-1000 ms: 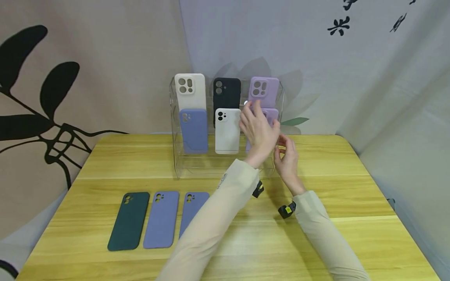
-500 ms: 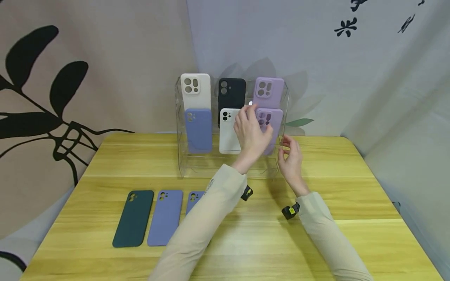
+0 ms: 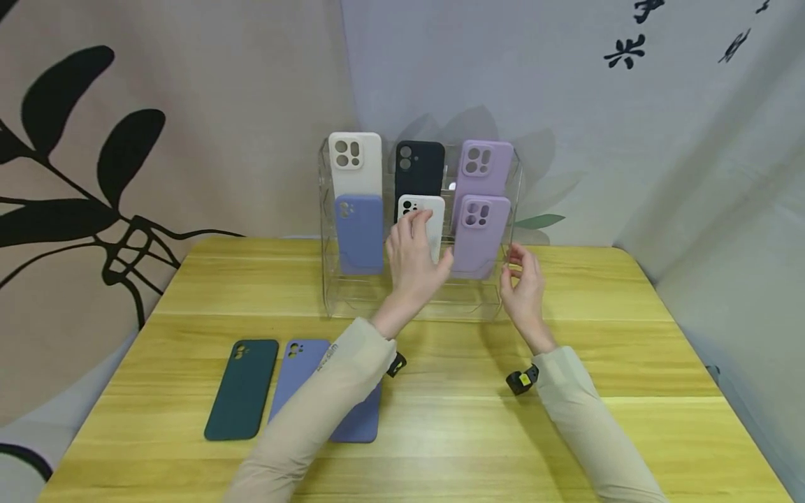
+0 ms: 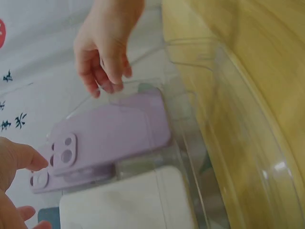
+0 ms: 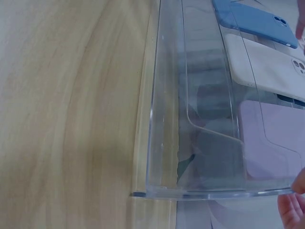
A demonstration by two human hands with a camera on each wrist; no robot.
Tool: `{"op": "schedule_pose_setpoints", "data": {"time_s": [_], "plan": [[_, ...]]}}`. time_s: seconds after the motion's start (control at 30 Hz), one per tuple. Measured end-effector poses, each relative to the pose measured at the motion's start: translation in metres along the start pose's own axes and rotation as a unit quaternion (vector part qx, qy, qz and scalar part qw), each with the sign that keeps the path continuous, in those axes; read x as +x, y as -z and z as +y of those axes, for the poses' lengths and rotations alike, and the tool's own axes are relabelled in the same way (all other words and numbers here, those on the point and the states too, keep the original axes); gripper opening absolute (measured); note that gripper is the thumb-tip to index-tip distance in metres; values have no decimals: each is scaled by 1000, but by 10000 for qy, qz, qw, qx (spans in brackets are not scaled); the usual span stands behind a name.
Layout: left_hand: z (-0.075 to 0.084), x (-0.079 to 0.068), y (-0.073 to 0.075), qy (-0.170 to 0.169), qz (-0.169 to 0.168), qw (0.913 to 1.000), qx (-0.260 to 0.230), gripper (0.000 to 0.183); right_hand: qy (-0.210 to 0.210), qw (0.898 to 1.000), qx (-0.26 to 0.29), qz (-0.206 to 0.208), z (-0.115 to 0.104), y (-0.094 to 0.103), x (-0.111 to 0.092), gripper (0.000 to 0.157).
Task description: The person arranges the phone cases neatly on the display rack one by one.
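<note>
My left hand (image 3: 414, 262) hovers, fingers loosely bent, in front of the white phone case (image 3: 435, 230) in the lower row of a clear display rack (image 3: 402, 309). Its fingers hold nothing and hide part of that case. A lilac phone case (image 3: 479, 241) stands to its right and a blue phone case (image 3: 360, 237) to its left. At the rack's right side, my right hand (image 3: 523, 290) pinches the edge of the side panel; in the right wrist view its thumb (image 5: 299, 183) lies on one side of this panel, fingers on the other.
Behind, the upper row holds a cream case (image 3: 356, 178), a black case (image 3: 420, 178) and another lilac case (image 3: 487, 181). On the wooden table (image 3: 453, 440) lie a dark green case (image 3: 241, 395) and two periwinkle cases, one periwinkle case (image 3: 360, 419) partly under my left sleeve.
My left hand has moved left and down from the front lilac case, which now shows fully, to the white case. My right hand stays at the rack's side.
</note>
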State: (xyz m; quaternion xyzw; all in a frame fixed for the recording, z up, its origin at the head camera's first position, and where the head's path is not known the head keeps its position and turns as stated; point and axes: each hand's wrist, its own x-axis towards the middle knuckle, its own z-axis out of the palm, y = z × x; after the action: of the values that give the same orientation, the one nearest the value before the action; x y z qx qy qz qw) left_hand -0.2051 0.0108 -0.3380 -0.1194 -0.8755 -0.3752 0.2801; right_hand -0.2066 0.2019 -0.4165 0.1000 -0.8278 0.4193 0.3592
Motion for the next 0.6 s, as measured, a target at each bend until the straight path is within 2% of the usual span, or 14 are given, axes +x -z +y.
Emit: {"op": "schedule_pose_setpoints", "data": {"time_s": [0.1,0.2,0.43,0.6], "plan": [[-8,-6,5,-182,202,9996,87,58,18,10000,-27,37,0,0,0,34],[-15,-11,9,-255,255,9993,97,59,41,10000,3,86,0,0,1,33],[-30,-27,22,-364,30,9987,352,57,-40,10000,85,26,0,-1,-1,34],[-43,-38,34,-456,51,9984,315,59,-89,9999,70,-9,-1,-1,-1,33]]}}
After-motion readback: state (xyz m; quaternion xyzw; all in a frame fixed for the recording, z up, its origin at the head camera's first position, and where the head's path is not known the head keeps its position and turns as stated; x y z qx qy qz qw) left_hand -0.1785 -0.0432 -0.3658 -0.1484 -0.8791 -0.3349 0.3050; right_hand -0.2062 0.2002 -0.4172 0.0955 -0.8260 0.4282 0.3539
